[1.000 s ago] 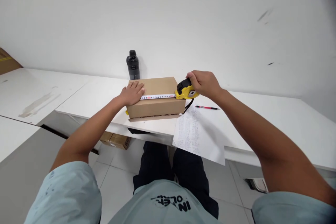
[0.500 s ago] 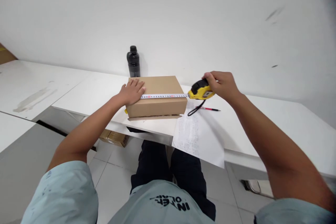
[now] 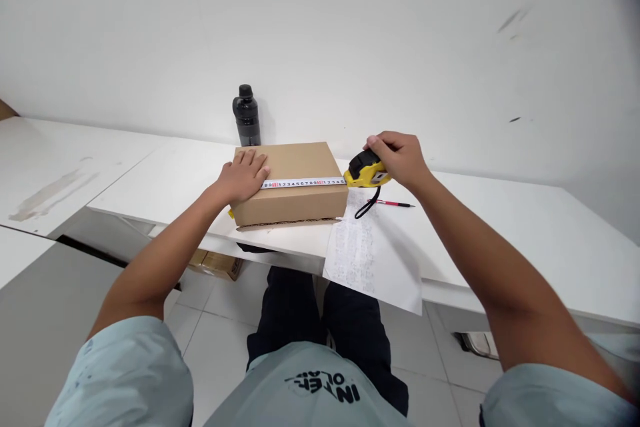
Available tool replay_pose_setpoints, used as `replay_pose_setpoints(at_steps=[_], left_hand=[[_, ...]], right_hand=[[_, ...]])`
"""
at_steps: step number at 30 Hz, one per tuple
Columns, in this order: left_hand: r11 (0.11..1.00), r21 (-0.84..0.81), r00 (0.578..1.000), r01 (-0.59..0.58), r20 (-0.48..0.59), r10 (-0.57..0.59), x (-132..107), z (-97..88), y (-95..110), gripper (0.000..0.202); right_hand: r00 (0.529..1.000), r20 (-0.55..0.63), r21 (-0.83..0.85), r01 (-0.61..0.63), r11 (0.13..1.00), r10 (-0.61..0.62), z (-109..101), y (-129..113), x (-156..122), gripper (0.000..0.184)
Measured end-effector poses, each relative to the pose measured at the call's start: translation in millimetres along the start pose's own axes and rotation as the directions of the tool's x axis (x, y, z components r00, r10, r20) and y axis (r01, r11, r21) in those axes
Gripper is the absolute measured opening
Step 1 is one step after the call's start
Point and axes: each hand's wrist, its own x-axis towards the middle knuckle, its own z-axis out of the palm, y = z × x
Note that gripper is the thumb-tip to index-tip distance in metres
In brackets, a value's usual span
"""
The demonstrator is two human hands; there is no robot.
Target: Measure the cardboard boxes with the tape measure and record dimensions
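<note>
A brown cardboard box (image 3: 300,159) lies on the white table, with the extended tape blade (image 3: 300,183) across its top near the front edge. My left hand (image 3: 243,175) rests flat on the box's left end, fingers spread, and covers part of the blade. A bit of yellow shows at the box's left side, below that hand. My right hand (image 3: 403,155) grips the yellow and black tape measure (image 3: 369,171) at the box's right edge. Its black wrist strap (image 3: 369,205) hangs down over the paper.
A written sheet of paper (image 3: 373,267) overhangs the table's front edge, and a red and black pen (image 3: 395,203) lies by its top. Behind the box stands a black bottle (image 3: 247,117) near the wall. Another cardboard box (image 3: 217,264) sits below the table.
The tape measure's case has come left against the box's right edge, and slightly less blade shows. My left hand stays on the box. The whole view has shifted a little.
</note>
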Motion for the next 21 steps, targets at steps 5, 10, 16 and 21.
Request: replay_pose_setpoints(at_steps=[5,10,16,21], left_hand=[[1.0,0.015,1.0,-0.022,-0.002,0.022,2.0,-0.7,-2.8,0.071],[0.999,0.038,1.0,-0.019,-0.021,0.02,8.5,-1.1,-6.8,0.071],[0.998,0.062,1.0,-0.031,-0.002,0.031,10.8,-2.6,-3.8,0.073],[0.996,0.09,1.0,-0.015,-0.005,0.016,9.3,-5.8,-2.4,0.071]], right_hand=[[0.998,0.035,0.096,-0.053,0.994,0.049,-0.3,18.3,-1.3,0.09],[0.97,-0.156,-0.074,-0.198,0.977,0.184,-14.9,100.4,-22.4,0.071],[0.877,0.231,-0.688,-0.159,0.708,0.421,-31.6,172.4,-86.8,0.049],[0.923,0.233,-0.686,-0.066,0.724,0.305,-28.2,173.8,-110.2,0.04]])
